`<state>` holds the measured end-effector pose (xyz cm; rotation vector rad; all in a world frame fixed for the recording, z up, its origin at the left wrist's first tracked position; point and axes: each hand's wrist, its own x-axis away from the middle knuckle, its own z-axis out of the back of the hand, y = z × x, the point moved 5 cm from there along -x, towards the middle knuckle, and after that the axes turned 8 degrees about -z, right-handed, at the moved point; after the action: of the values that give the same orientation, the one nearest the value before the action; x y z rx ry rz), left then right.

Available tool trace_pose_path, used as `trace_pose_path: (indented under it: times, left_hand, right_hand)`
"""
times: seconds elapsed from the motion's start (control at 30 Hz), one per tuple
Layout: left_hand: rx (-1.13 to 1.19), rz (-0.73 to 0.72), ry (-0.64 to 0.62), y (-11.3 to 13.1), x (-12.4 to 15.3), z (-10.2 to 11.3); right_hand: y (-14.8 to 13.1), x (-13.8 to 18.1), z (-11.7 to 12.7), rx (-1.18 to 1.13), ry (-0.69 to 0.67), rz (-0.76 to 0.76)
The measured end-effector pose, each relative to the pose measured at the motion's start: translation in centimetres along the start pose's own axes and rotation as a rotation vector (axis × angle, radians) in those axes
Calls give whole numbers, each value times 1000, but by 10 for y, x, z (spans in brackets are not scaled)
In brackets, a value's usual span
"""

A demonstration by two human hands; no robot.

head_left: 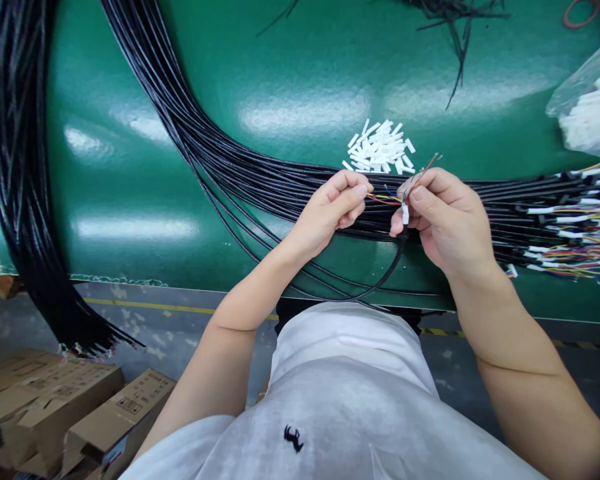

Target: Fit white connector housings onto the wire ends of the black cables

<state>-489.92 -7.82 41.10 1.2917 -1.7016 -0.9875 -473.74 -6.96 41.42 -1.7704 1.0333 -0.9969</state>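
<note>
My left hand [330,210] pinches the thin coloured wires [386,196] that come out of a black cable [387,270]. My right hand [443,213] is closed round the same cable's end, with a small white sleeve [405,214] just under its thumb. The cable loops down below both hands toward my body. Both hands hover over a thick bundle of black cables [215,160] lying across the green table [290,80]. A small pile of white sleeves [380,148] lies just beyond my hands.
Finished cable ends with white sleeves and coloured wires [575,227] fan out at the right. A clear bag of white parts [590,107] sits at the far right. More black cables hang off the table's left edge [15,167]. Cardboard boxes [55,413] stand on the floor.
</note>
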Motion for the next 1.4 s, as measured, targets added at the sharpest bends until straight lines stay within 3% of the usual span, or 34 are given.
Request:
trace_pose_path:
  times: [0.37,0.77,1.03,1.4]
  left_hand:
    - [-31,-3,18,-1,0,0]
    - [-37,-20,12,-1,0,1]
    - [-34,-29,23,-1,0,2]
    - [-43,-17,40,-1,1,4]
  right_hand:
    - [4,-4,-2,55,-21,-65]
    - [3,-3,-4,-5,24,-32]
    - [1,3,4,207,130,30]
    - [0,4,5,149,75,-46]
